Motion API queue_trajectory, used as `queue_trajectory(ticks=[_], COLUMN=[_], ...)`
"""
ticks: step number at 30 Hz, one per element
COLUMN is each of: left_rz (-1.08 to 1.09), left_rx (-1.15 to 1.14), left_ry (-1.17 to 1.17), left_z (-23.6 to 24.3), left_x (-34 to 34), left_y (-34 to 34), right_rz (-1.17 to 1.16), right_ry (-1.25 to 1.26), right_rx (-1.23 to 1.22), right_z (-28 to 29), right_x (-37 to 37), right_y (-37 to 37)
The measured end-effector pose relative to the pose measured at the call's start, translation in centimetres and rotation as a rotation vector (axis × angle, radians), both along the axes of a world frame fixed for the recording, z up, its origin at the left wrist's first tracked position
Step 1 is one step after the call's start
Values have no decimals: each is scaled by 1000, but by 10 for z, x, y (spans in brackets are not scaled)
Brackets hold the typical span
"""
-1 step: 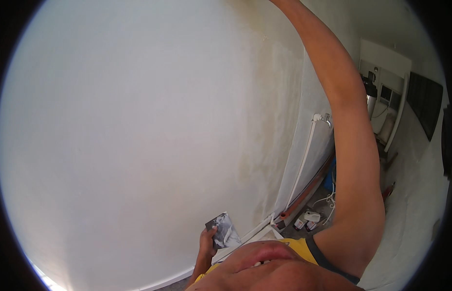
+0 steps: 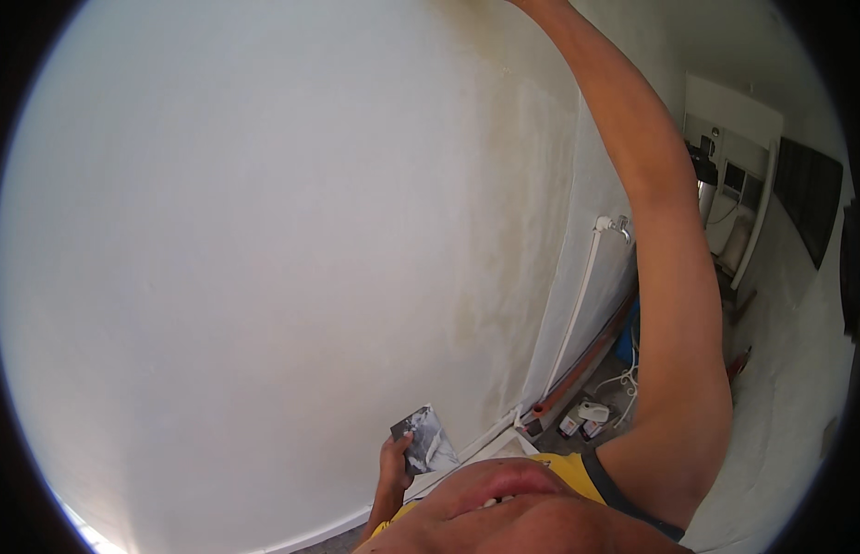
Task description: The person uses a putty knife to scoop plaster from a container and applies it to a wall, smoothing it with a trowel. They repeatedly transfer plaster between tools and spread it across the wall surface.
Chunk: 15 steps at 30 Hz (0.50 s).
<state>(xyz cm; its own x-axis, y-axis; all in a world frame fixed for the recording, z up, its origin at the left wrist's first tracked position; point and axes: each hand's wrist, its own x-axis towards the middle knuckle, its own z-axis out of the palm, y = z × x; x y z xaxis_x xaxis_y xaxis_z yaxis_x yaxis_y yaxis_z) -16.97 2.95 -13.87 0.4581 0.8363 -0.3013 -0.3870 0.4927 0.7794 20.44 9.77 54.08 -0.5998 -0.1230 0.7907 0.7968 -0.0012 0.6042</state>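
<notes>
Low in the view, left of my body, my left hand is closed around the edge of a flat, rectangular dark grey plate. White paste is smeared over the plate's face, and my thumb lies on top of it. My right arm stretches far up toward the top of the white wall. The right hand lies beyond the upper edge, so its fingers and anything in them are hidden. Near that wrist the wall carries a yellowish-brown stained patch running down its right side.
Right of the stain, a metal tap tops a white pipe along the wall. A reddish-brown pipe lies low beside it. White-and-dark containers and a white curled metal frame stand on the floor. A dark panel hangs at far right.
My right wrist at the top edge has shifted very slightly left. My left hand and the plate look unmoved.
</notes>
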Motion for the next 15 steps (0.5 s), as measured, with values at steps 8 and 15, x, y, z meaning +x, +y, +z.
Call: queue_trajectory(ticks=[8,15], left_rz=[31,54], left_rx=[55,9], left_ry=[68,93], left_z=[20,10], left_x=[2,-5], left_y=[-12,-7], right_rz=[-81,-173], right_ry=[137,1608], right_rx=[-182,-255], right_z=[-202,-198], right_x=[32,143], right_y=[6,-9])
